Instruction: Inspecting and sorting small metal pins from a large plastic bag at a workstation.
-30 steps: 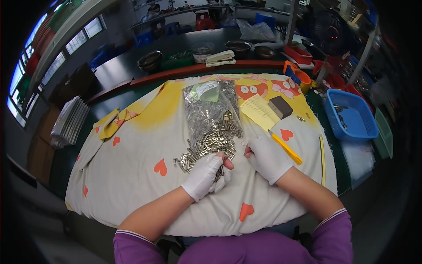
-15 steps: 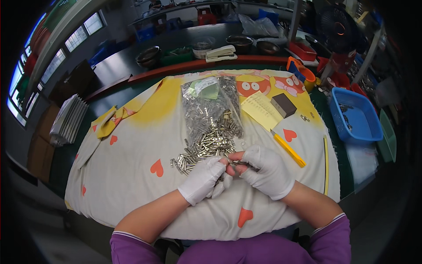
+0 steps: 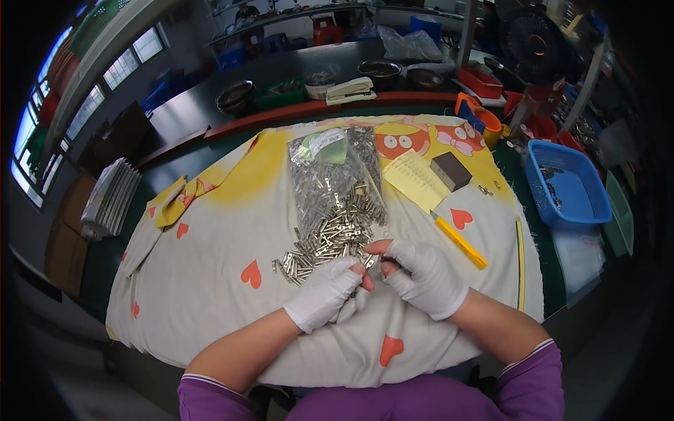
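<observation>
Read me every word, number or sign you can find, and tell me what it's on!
White label on the clear bag of metal pieces: has dark marks, too small and blurred to read.
Yellow paper: has rows of marks, also too small to read.
The red hearts on the cloth are pictures, not words.
I can't clearly read any words or numbers here.
</observation>
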`<action>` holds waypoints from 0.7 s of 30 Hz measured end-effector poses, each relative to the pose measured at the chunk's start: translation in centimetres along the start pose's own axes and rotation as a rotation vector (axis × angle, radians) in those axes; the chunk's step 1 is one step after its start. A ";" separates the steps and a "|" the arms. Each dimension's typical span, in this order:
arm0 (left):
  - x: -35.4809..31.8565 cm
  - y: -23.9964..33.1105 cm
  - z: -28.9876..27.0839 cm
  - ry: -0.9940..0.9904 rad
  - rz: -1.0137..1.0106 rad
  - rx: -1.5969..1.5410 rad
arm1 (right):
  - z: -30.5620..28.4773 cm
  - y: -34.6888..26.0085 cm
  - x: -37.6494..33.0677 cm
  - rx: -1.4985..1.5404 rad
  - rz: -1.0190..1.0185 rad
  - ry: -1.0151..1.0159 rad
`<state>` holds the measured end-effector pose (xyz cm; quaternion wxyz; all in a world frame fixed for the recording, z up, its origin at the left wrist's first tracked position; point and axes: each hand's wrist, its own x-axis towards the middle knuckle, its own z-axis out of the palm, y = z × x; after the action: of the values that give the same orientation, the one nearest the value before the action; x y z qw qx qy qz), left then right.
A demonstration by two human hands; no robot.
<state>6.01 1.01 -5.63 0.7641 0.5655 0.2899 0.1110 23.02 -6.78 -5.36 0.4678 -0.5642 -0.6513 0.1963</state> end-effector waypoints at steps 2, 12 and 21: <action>-0.1 -0.1 0.0 -0.005 -0.001 -0.003 | -0.1 -0.2 0.0 -0.012 -0.052 -0.053; 0.2 -0.7 0.0 0.019 0.050 -0.032 | -0.3 -0.4 0.2 -0.077 -0.045 -0.099; -0.1 0.3 0.1 0.002 -0.030 -0.051 | -0.1 -0.3 0.0 -0.002 0.032 -0.129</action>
<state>6.01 0.97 -5.34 0.7795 0.5414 0.2964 0.1073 22.91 -6.85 -5.12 0.4212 -0.5612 -0.6712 0.2391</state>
